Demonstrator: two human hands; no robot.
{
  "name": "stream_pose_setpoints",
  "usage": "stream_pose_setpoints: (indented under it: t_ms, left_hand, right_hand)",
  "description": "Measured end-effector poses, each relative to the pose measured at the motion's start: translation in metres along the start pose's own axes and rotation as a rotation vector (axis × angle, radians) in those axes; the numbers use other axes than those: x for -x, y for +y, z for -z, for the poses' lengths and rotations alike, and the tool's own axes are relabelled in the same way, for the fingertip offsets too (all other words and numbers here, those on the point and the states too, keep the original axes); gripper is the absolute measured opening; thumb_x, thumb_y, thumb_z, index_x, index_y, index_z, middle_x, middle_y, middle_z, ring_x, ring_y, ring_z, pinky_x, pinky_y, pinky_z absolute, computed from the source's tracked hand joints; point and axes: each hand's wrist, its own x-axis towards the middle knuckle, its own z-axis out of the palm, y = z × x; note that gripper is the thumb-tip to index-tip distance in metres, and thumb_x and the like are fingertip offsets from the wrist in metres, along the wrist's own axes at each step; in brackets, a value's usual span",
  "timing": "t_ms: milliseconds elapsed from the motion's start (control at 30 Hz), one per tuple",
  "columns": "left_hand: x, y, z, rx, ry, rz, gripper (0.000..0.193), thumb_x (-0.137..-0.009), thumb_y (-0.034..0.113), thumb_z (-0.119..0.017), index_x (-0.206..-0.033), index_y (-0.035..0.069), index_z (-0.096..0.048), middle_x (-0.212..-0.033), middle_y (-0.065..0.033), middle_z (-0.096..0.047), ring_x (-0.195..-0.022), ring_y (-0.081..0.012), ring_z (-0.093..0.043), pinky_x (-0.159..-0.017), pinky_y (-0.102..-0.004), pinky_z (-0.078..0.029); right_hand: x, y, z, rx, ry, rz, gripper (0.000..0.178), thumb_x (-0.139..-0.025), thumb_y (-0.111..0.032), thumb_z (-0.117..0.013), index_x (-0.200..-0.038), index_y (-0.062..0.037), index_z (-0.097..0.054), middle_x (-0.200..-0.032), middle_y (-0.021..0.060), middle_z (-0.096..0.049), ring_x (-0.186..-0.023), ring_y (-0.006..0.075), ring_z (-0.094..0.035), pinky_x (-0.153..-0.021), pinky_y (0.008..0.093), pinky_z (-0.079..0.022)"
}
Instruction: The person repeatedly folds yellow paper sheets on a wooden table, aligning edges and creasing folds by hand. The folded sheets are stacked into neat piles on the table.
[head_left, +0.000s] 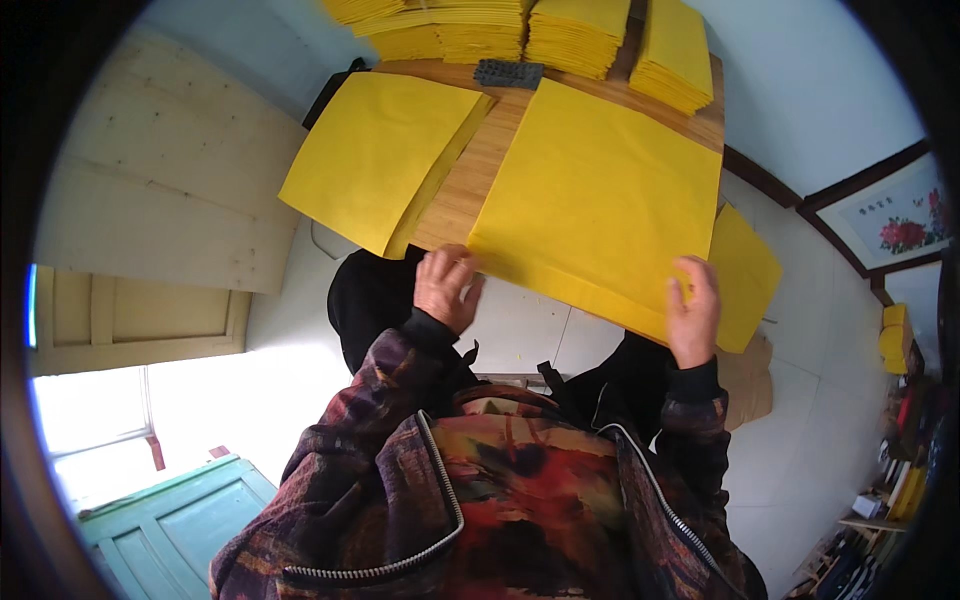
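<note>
A broad yellow paper-like sheet [610,190] lies on the wooden table in front of me, its near edge showing a folded or layered yellow strip and reaching past the table's front. My left hand [447,290] is at its near left corner, fingers bent over and touching the edge, thumb apart. At its near right corner is my right hand [693,312], thumb and fingers apart, cupped against the edge; neither hand is closed around it. To the left lies a second yellow piece [385,155], layered along its right edge. The undersides of the fingers are hidden.
Several yellow stacks [575,40] stand along the table's back, beside a dark grey cloth-like piece [508,74]. Another yellow piece [745,280] hangs low at the right. A framed flower picture [890,220] is on the right wall. A teal door [190,525] stands at lower left.
</note>
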Motion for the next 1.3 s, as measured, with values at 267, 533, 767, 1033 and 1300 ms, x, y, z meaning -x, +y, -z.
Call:
stream_pose_setpoints:
  t_ms: [267, 533, 767, 1033, 1300]
  left_hand:
    - [0.012, 0.008, -0.012, -0.083, -0.036, -0.101, 0.055, -0.072, 0.019, -0.074, -0.123, 0.018, -0.054, -0.122, -0.0112, -0.047, -0.115, -0.0342, -0.045, -0.092, -0.0472, -0.039]
    - [0.009, 0.007, -0.015, -0.109, -0.061, -0.057, 0.061, -0.068, 0.023, -0.076, -0.124, 0.023, -0.052, -0.125, -0.0076, -0.046, -0.117, -0.0305, -0.043, -0.092, -0.0459, -0.037]
    - [0.010, 0.004, -0.016, -0.114, -0.056, -0.056, 0.063, -0.067, 0.022, -0.076, -0.125, 0.024, -0.051, -0.125, -0.0075, -0.046, -0.118, -0.0301, -0.043, -0.093, -0.0464, -0.036]
    - [0.013, 0.006, -0.017, -0.081, 0.012, -0.060, 0.060, -0.066, 0.023, -0.077, -0.122, 0.024, -0.054, -0.122, -0.0077, -0.046, -0.117, -0.0302, -0.043, -0.093, -0.0473, -0.036]
    - [0.012, 0.005, -0.016, -0.106, 0.002, -0.094, 0.061, -0.065, 0.023, -0.078, -0.121, 0.024, -0.055, -0.121, -0.0078, -0.046, -0.116, -0.0294, -0.044, -0.092, -0.0475, -0.036]
  right_hand:
    - [-0.049, -0.062, -0.084, 0.042, -0.370, 0.400, 0.023, -0.075, -0.001, -0.062, -0.098, -0.0030, -0.060, -0.111, 0.0127, -0.056, -0.105, 0.0348, -0.052, -0.089, 0.0409, -0.045]
    - [-0.051, -0.063, -0.121, 0.191, -0.516, 0.439, 0.027, -0.077, -0.007, -0.062, -0.104, -0.0081, -0.066, -0.122, 0.0083, -0.054, -0.115, 0.0301, -0.046, -0.096, 0.0450, -0.038]
    - [-0.052, -0.056, -0.115, 0.196, -0.554, 0.520, 0.024, -0.078, -0.007, -0.060, -0.102, -0.0094, -0.066, -0.124, 0.0085, -0.054, -0.119, 0.0316, -0.045, -0.098, 0.0449, -0.037]
    - [-0.053, -0.063, -0.125, 0.121, -0.511, 0.531, 0.021, -0.080, -0.008, -0.058, -0.099, -0.0089, -0.066, -0.123, 0.0093, -0.055, -0.118, 0.0302, -0.047, -0.097, 0.0454, -0.038]
    - [-0.046, -0.066, -0.127, 0.176, -0.580, 0.608, 0.027, -0.083, -0.011, -0.056, -0.107, -0.0107, -0.066, -0.127, 0.0099, -0.053, -0.122, 0.0329, -0.044, -0.100, 0.0463, -0.037]
